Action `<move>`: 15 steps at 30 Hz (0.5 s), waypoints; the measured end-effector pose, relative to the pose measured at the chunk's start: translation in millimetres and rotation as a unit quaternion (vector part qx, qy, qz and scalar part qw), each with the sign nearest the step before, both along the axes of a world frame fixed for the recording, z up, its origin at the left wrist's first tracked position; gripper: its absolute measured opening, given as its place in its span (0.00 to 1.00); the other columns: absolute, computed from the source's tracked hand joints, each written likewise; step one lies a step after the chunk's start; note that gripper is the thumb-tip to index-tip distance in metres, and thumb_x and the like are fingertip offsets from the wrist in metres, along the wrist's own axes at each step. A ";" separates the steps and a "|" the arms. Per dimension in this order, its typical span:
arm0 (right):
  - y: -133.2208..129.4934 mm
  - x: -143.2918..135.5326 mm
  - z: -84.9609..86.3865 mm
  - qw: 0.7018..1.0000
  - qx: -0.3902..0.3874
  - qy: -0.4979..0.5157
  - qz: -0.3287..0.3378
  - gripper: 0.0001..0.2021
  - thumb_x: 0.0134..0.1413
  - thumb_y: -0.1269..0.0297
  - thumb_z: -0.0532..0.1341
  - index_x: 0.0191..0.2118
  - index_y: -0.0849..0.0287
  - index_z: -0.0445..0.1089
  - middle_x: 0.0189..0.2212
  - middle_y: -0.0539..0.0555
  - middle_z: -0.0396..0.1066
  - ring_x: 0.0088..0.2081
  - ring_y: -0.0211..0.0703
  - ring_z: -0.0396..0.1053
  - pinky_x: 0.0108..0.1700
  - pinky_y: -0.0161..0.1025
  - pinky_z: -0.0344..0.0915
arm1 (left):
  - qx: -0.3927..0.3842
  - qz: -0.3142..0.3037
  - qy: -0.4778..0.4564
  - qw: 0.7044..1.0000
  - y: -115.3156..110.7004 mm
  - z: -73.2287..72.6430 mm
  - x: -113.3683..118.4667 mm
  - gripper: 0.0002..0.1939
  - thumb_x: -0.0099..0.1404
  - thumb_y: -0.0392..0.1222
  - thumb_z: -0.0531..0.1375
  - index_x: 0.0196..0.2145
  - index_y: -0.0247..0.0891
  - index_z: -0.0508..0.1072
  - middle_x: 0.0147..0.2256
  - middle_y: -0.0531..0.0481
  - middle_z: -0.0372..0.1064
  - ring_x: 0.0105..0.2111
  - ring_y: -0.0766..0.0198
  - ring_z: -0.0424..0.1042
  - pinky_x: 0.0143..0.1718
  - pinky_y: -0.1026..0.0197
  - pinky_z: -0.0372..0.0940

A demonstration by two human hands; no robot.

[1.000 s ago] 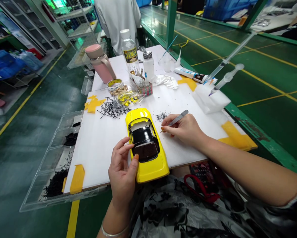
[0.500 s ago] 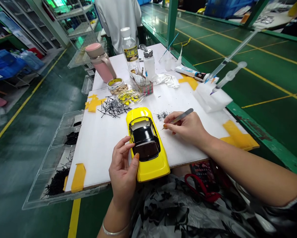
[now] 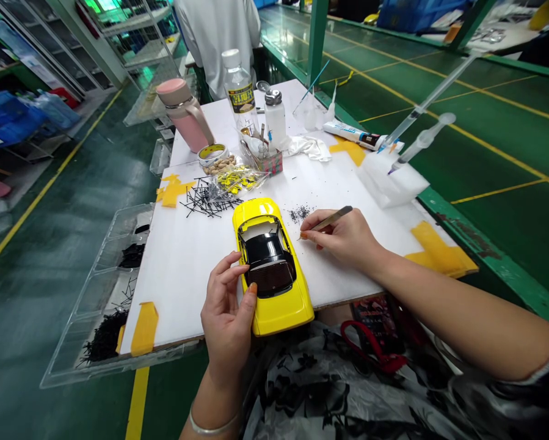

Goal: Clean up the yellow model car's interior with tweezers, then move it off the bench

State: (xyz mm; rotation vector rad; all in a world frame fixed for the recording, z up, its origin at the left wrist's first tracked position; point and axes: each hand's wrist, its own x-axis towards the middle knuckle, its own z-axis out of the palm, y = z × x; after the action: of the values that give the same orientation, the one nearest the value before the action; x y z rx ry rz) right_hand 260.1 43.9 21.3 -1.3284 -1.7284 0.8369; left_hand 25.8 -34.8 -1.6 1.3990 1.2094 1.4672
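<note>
A yellow model car body [image 3: 283, 310] with a black roof lies on the white work board near its front edge. My left hand [image 3: 228, 311] is at the car's left side, with its thumb on the rear and its fingertips along the side, steadying it. In my right hand [image 3: 342, 238] is a pair of metal tweezers [image 3: 333, 219], pinched and slanting down to the board right of the car. Just beyond the tip is a scatter of tiny black parts [image 3: 299, 212]. Whether the tips hold a part is too small to tell.
Black thin sticks [image 3: 205, 200], a bag of yellow parts [image 3: 237, 180] and a tape roll [image 3: 212, 154] lie behind the car. A pink flask [image 3: 185, 116] and bottle [image 3: 240, 91] stand further back. Syringes [image 3: 423, 142] stick up from a white foam block [image 3: 393, 180] at right.
My right hand has shifted very slightly, and the tweezers' upper end has tipped a little lower and leftward. My left hand and the car stay put.
</note>
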 end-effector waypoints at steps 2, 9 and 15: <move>-0.2 0.3 -0.7 1.000 -0.005 0.010 0.010 0.05 0.53 0.67 0.65 0.33 0.62 0.76 0.25 0.51 0.76 0.25 0.36 0.72 0.31 0.35 0.67 | 0.000 -0.001 0.000 1.000 0.0 -0.5 -0.5 0.11 0.65 0.37 0.63 0.46 0.42 0.75 0.59 0.43 0.63 0.62 0.53 0.63 0.64 0.52 0.60; -0.1 1.8 -0.1 0.999 -0.008 0.030 0.013 0.04 0.52 0.67 0.66 0.33 0.62 0.77 0.26 0.52 0.77 0.24 0.35 0.71 0.29 0.35 0.67 | -0.004 -0.003 0.002 1.000 0.0 -1.2 -1.2 0.11 0.65 0.37 0.63 0.46 0.42 0.74 0.59 0.42 0.63 0.62 0.52 0.64 0.64 0.50 0.61; -1.6 2.5 -3.0 0.999 0.016 0.032 0.028 0.03 0.50 0.69 0.66 0.32 0.60 0.78 0.29 0.53 0.79 0.29 0.38 0.74 0.34 0.37 0.71 | -0.002 -0.002 0.004 1.000 0.1 -0.3 -0.4 0.11 0.65 0.38 0.63 0.46 0.42 0.75 0.59 0.43 0.63 0.62 0.54 0.64 0.64 0.53 0.61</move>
State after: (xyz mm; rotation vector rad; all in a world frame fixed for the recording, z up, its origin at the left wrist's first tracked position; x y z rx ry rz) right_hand 262.5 42.3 18.3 -1.2248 -1.7288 0.8706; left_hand 25.4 -34.7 -1.8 1.4053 1.2129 1.4560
